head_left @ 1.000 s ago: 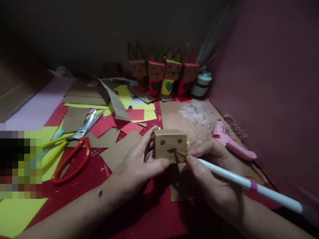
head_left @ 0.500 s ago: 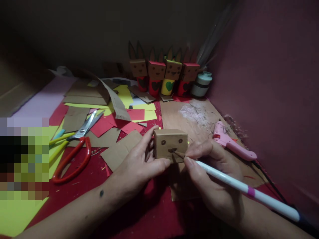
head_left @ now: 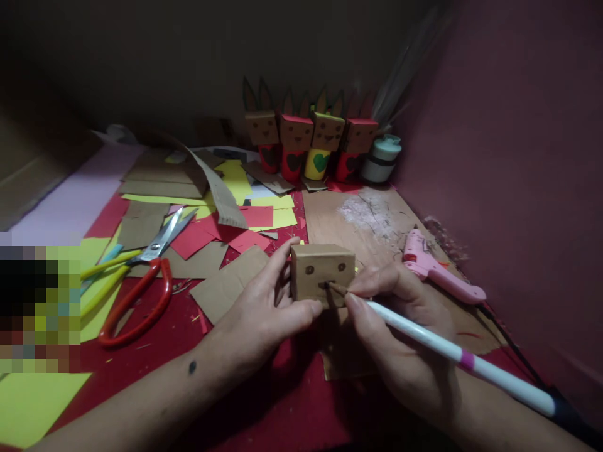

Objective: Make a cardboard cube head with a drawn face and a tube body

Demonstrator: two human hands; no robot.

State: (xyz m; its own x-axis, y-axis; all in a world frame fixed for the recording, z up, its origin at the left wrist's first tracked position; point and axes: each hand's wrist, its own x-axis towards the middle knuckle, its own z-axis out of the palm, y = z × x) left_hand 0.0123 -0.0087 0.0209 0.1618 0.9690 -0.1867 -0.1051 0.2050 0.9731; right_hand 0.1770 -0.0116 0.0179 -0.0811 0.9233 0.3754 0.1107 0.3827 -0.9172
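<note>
A small cardboard box (head_left: 308,290) with two drawn round eyes and a dark mouth stands near the middle of the view. Around its left side and lower front edge my left hand (head_left: 264,307) is closed, thumb in front. Pinched in my right hand (head_left: 405,320) is a white marker (head_left: 419,333) with a purple band. Its brown tip touches the mouth mark on the box's front. Beneath the hands lies a piece of cardboard (head_left: 342,361), partly in shadow.
Red-handled scissors (head_left: 162,295) and scattered paper (head_left: 193,232) lie left. A pink glue gun (head_left: 438,276) rests on a wooden board (head_left: 325,213) at right. Several eared cardboard figures (head_left: 296,135) and a lidded jar (head_left: 384,160) stand at the back.
The marker and my right hand have shifted slightly left and down at the mouth mark. My left hand and the box stay almost still.
</note>
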